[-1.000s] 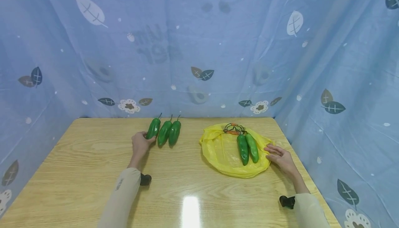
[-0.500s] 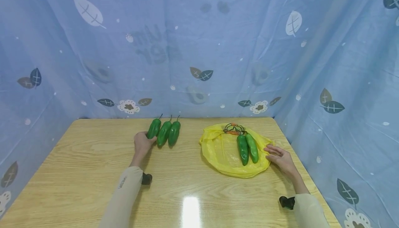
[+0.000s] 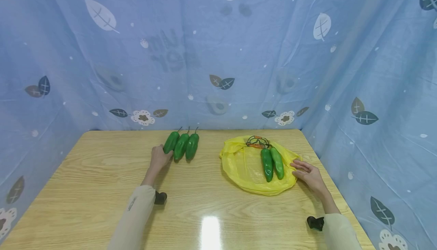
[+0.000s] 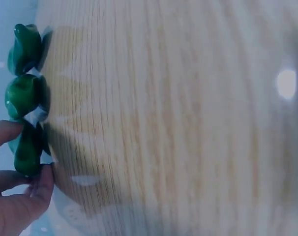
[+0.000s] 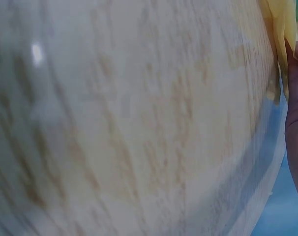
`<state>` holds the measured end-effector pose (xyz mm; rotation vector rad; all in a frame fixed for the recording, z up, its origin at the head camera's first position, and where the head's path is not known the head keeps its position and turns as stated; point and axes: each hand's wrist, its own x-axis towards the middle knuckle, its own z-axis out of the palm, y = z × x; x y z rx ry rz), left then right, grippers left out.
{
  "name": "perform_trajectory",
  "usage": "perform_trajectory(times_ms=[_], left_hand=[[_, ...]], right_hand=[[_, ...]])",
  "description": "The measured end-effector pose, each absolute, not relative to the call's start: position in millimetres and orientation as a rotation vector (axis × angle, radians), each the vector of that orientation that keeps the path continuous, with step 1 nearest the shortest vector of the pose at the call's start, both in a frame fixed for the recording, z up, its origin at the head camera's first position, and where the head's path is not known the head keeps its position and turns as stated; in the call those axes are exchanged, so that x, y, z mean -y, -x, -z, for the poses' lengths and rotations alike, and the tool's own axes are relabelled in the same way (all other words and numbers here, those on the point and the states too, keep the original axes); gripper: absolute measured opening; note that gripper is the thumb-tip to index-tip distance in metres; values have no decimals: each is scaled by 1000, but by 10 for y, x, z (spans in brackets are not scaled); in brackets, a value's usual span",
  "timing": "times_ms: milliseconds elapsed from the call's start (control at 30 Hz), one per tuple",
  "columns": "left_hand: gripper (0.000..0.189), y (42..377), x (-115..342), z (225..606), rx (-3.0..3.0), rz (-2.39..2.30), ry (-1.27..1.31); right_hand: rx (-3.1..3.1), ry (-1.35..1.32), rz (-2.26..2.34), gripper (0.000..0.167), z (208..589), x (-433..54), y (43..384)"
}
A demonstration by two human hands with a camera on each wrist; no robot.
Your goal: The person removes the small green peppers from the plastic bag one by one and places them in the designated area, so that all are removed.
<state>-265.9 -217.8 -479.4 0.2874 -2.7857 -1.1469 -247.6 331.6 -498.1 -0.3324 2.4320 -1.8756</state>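
Note:
My left hand [image 3: 160, 157] holds the lower end of the leftmost green pepper [image 3: 171, 142]. In the left wrist view its thumb and fingers are on both sides of that pepper [image 4: 27, 155]. Right beside it lie a middle green pepper [image 3: 181, 147] and a right-hand green pepper [image 3: 192, 146], stems toward the back. My right hand [image 3: 310, 175] holds the right rim of a yellow plastic bag [image 3: 235, 170], fingers over the edge; part of the grip is hidden. Inside the spread bag lie a dark green pepper [image 3: 267, 165] and a lighter green pepper [image 3: 277, 163].
A looped black and orange marking [image 3: 257, 142] shows at the bag's back edge. The wooden table [image 3: 191, 200] ends at a blue patterned curtain [image 3: 218, 52] along the back and sides. Black wrist cameras [image 3: 160, 198] sit under both sleeves.
My left hand has shifted slightly right, and the leftmost pepper has tilted and moved closer to the middle one. The right hand and the bag have stayed in place.

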Motion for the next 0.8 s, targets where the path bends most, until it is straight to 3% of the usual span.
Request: perform_trajectory(times_ms=[200, 467, 800], left_hand=[[64, 2604, 2206, 4785, 2788, 1239, -267], [41, 2522, 2149, 4734, 2207, 1453, -226], [29, 2298, 1861, 4547, 1937, 1679, -175]], right_hand=[[-2401, 298, 1899, 55, 4969, -3312, 2460], [-2417, 299, 1883, 56, 4948, -3305, 2452], [-2422, 305, 1881, 55, 4969, -3302, 2455]])
